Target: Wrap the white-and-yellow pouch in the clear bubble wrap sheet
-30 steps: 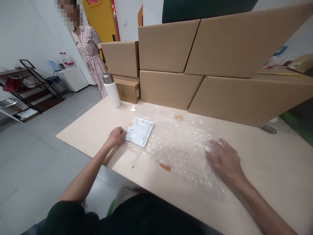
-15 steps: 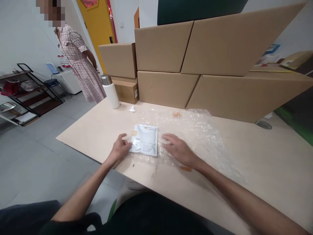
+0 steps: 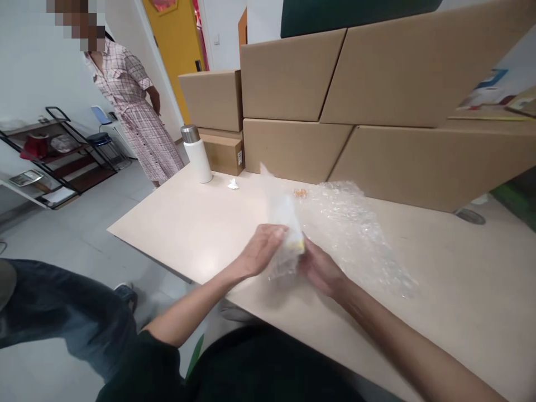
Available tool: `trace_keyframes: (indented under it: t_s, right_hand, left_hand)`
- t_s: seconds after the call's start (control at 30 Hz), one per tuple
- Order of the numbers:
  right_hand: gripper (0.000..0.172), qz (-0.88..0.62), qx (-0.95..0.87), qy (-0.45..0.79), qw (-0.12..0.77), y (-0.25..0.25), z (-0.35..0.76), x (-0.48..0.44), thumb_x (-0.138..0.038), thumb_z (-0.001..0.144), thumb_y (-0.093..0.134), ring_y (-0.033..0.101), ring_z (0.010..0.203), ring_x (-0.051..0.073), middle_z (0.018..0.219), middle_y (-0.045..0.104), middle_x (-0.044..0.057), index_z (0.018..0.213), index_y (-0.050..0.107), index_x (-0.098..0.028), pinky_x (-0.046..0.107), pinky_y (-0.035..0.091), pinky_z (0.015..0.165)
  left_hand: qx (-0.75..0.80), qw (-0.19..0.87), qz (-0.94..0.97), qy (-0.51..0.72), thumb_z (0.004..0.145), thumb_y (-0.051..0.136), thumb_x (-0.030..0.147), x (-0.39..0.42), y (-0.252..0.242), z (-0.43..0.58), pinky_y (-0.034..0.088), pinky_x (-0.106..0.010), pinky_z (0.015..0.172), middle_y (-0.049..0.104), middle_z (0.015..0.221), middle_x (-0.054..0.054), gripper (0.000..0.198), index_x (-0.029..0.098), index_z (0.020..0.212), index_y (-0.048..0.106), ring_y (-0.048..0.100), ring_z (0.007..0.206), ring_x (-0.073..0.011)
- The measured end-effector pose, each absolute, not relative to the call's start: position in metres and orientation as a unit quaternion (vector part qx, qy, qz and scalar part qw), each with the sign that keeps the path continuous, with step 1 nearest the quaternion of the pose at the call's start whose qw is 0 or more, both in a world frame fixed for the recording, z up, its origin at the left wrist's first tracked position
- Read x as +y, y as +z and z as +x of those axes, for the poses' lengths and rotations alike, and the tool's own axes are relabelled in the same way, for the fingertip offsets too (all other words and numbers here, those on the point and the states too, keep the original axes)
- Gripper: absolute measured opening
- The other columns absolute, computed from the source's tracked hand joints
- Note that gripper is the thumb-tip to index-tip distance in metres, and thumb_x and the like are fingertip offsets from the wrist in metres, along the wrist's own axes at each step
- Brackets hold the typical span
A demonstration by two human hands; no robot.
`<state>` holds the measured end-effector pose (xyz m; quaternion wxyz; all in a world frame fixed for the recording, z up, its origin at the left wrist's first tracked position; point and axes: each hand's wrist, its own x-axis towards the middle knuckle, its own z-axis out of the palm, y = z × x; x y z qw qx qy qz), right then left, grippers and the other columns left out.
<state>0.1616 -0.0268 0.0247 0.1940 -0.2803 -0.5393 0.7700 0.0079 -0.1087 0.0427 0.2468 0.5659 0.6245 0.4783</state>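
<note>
A white flat packet (image 3: 285,215), blurred by motion, is tipped up off the table between my hands, with a fold of bubble wrap around it. My left hand (image 3: 263,247) presses on its left side, thumb along the top. On the lower right my right hand (image 3: 320,265) grips the packet and film, its fingertips partly hidden behind them. The rest of the bubble wrap (image 3: 360,234) stretches over the table to the right. Near its far edge lies a small orange item (image 3: 300,193).
Large cardboard boxes (image 3: 293,148) are stacked along the table's back edge. A white bottle with a steel cap (image 3: 196,156) and a crumpled white scrap (image 3: 233,184) stand left of them. A person in a checked dress (image 3: 134,111) stands beyond; a jeans-clad leg (image 3: 71,312) is at lower left.
The packet, flat on the bubble wrap before, is now lifted and tilted with the wrap's left part folded around it. My left hand moved right; both hands closed in on it.
</note>
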Motion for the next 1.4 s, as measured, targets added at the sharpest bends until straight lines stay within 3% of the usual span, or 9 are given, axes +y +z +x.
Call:
trace_keyframes:
  t_s: [0.2, 0.4, 0.53, 0.67, 0.87, 1.0, 1.13, 1.23, 1.4]
  right_hand:
    - [0.058, -0.397, -0.503, 0.731, 0.236, 0.014, 0.205, -0.007, -0.056, 0.074, 0.066, 0.066, 0.102, 0.034, 0.107, 0.074, 0.011, 0.119, 0.068, -0.020, 0.045, 0.053, 0.087]
    - [0.055, -0.428, -0.717, 0.448, 0.319, 0.007, 0.223, 0.008, -0.058, 0.079, 0.059, 0.058, 0.117, 0.033, 0.137, 0.059, 0.010, 0.122, 0.064, -0.025, 0.048, 0.047, 0.100]
    - [0.051, -0.383, -0.785, 0.434, 0.221, 0.003, 0.207, 0.005, -0.064, 0.085, 0.051, 0.056, 0.120, 0.037, 0.124, 0.067, 0.012, 0.114, 0.067, -0.025, 0.053, 0.040, 0.106]
    - [0.049, -0.388, -0.781, 0.450, 0.193, 0.008, 0.202, 0.003, -0.066, 0.091, 0.044, 0.056, 0.119, 0.035, 0.115, 0.070, 0.008, 0.107, 0.069, -0.028, 0.050, 0.041, 0.104]
    - [0.054, -0.363, -0.688, 0.585, 0.231, 0.025, 0.218, 0.006, -0.068, 0.090, 0.048, 0.059, 0.116, 0.030, 0.120, 0.069, 0.007, 0.119, 0.066, -0.026, 0.046, 0.044, 0.101]
    - [0.056, -0.352, -0.608, 0.656, 0.277, 0.023, 0.246, 0.017, -0.066, 0.086, 0.054, 0.064, 0.103, 0.028, 0.114, 0.071, 0.008, 0.118, 0.067, -0.022, 0.042, 0.050, 0.090]
    - [0.052, -0.450, -0.634, 0.520, 0.353, 0.005, 0.292, 0.041, -0.060, 0.078, 0.060, 0.063, 0.099, 0.028, 0.116, 0.068, 0.010, 0.112, 0.069, -0.021, 0.042, 0.049, 0.090]
    - [0.048, -0.508, -0.669, 0.402, 0.364, -0.013, 0.323, 0.060, -0.052, 0.070, 0.065, 0.062, 0.101, 0.030, 0.122, 0.065, 0.013, 0.108, 0.071, -0.022, 0.044, 0.049, 0.090]
    - [0.048, -0.581, -0.597, 0.416, 0.364, -0.029, 0.332, 0.083, -0.052, 0.077, 0.060, 0.063, 0.106, 0.029, 0.114, 0.070, 0.011, 0.111, 0.067, -0.019, 0.043, 0.048, 0.096]
  left_hand:
    - [0.688, 0.192, 0.659, 0.235, 0.100, 0.031, 0.059, -0.079, 0.025, 0.041, 0.040, -0.055, 0.100, 0.056, 0.124, -0.012, 0.052, 0.035, 0.131, 0.065, 0.048, 0.122, -0.0347]
    - [0.690, 0.160, 0.692, 0.138, 0.098, 0.042, 0.055, -0.075, 0.025, 0.049, 0.038, -0.056, 0.099, 0.053, 0.127, -0.013, 0.043, 0.032, 0.123, 0.069, 0.046, 0.121, -0.0368]
    - [0.740, 0.159, 0.595, 0.269, 0.091, 0.058, 0.040, -0.079, 0.014, 0.033, 0.034, -0.058, 0.106, 0.041, 0.144, -0.018, 0.051, 0.024, 0.139, 0.055, 0.035, 0.137, -0.0400]
    - [0.710, 0.351, 0.364, 0.489, 0.087, 0.065, 0.043, -0.087, 0.012, 0.017, 0.046, -0.045, 0.097, 0.050, 0.130, -0.020, 0.078, 0.016, 0.151, 0.031, 0.057, 0.118, -0.0305]
    - [0.547, 0.409, 0.386, 0.620, 0.086, 0.067, 0.051, -0.076, 0.037, 0.048, 0.044, -0.039, 0.100, 0.057, 0.130, -0.013, 0.058, 0.023, 0.131, 0.043, 0.058, 0.116, -0.0233]
    - [0.510, 0.379, 0.563, 0.528, 0.093, 0.055, 0.046, -0.049, 0.040, 0.086, 0.035, -0.046, 0.111, 0.045, 0.152, -0.013, 0.037, 0.023, 0.123, 0.052, 0.046, 0.136, -0.0285]
    - [0.553, 0.277, 0.704, 0.350, 0.098, 0.045, 0.040, -0.023, 0.034, 0.118, 0.020, -0.055, 0.118, 0.034, 0.162, -0.011, 0.048, 0.023, 0.143, 0.046, 0.027, 0.149, -0.0337]
    - [0.580, 0.239, 0.751, 0.205, 0.099, 0.040, 0.044, -0.011, 0.026, 0.138, 0.019, -0.062, 0.116, 0.026, 0.166, -0.009, 0.054, 0.026, 0.150, 0.041, 0.020, 0.150, -0.0411]
    - [0.585, 0.164, 0.786, 0.114, 0.099, 0.043, 0.044, -0.001, 0.007, 0.156, 0.020, -0.060, 0.117, 0.029, 0.164, -0.009, 0.055, 0.023, 0.150, 0.042, 0.021, 0.150, -0.0404]
